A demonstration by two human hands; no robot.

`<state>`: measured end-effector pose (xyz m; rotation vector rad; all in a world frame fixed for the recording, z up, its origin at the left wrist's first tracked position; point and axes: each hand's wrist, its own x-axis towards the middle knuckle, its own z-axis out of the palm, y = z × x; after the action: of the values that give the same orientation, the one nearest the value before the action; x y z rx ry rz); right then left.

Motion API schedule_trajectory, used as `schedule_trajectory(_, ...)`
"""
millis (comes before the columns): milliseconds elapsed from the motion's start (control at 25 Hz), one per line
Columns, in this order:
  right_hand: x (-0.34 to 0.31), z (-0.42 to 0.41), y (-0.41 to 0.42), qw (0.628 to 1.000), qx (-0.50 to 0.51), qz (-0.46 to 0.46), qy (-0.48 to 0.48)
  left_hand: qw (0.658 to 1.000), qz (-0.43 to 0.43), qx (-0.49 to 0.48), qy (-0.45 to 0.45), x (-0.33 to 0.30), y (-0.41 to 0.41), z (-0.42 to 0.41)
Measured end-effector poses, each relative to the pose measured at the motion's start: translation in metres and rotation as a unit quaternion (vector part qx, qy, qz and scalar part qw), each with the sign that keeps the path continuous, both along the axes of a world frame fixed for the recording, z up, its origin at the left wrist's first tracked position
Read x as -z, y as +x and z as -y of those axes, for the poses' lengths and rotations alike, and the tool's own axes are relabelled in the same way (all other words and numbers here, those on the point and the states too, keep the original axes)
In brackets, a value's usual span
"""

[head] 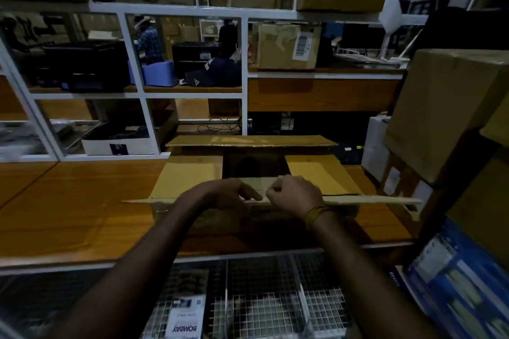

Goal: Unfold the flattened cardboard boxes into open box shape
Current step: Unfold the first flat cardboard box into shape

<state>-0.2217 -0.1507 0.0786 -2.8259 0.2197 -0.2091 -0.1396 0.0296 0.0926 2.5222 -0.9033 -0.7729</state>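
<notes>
Cardboard, brown and plain, forms an opened box (253, 168) standing on the wooden table (68, 217), a little toward 1 o'clock from the centre of the view. Its side flaps lie folded out at 9 and 3 o'clock, the far flap at 12, and the near flap (358, 200) runs edge-on across the front. The left hand (225, 194) rests on that near flap with fingers extended, tips pressing the edge. The right hand (293, 194), a yellow thread band (316, 215) at its wrist, curls its fingers and pinches the same flap just beside the left. Stacked cartons (446, 107) stand at 3 o'clock.
</notes>
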Motion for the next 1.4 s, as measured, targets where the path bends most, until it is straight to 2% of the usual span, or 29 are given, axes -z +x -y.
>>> schedule_trajectory(80, 0.011, 0.006, 0.008, 0.995, -0.033, -0.092, 0.032, 0.995, -0.095, -0.005, 0.006, 0.01, -0.004, -0.005)
schedule_trajectory(160, 0.03, 0.01, 0.018, 0.987, -0.05, -0.144, 0.047, 0.992, -0.113, 0.028, 0.052, 0.024, -0.005, -0.006)
schedule_trajectory(280, 0.054, 0.015, 0.036, 0.985, -0.049, -0.155, 0.062, 0.981, -0.055, 0.109, 0.153, 0.04, -0.003, 0.0)
schedule_trajectory(360, 0.062, 0.018, 0.049, 0.984, -0.049, -0.156, 0.075, 0.972, -0.025, 0.129, 0.193, 0.048, 0.002, 0.006)
schedule_trajectory(440, 0.067, 0.02, 0.061, 0.982, -0.054, -0.171, 0.059, 0.971, -0.005, 0.113, 0.212, 0.061, 0.011, 0.01)
schedule_trajectory(520, 0.075, 0.021, 0.07, 0.981, -0.055, -0.182, 0.028, 0.972, 0.063, 0.067, 0.218, 0.084, 0.027, 0.01)
schedule_trajectory(720, 0.097, 0.024, 0.09, 0.99, -0.041, -0.137, -0.005, 0.964, 0.238, -0.056, 0.103, 0.118, 0.045, 0.015)
schedule_trajectory(840, 0.106, 0.023, 0.091, 0.994, -0.032, -0.095, -0.041, 0.952, 0.287, -0.102, 0.036, 0.125, 0.047, 0.017)
schedule_trajectory(960, 0.116, 0.02, 0.081, 0.996, -0.028, -0.042, -0.074, 0.934, 0.336, -0.119, 0.029, 0.134, 0.043, 0.017)
schedule_trajectory(1120, 0.127, 0.017, 0.058, 0.996, -0.027, 0.017, -0.087, 0.924, 0.355, -0.141, -0.008, 0.144, 0.025, 0.016)
schedule_trajectory(1400, 0.144, 0.006, -0.003, 0.994, -0.034, 0.07, -0.07, 0.919, 0.36, -0.158, -0.033, 0.151, -0.036, 0.001)
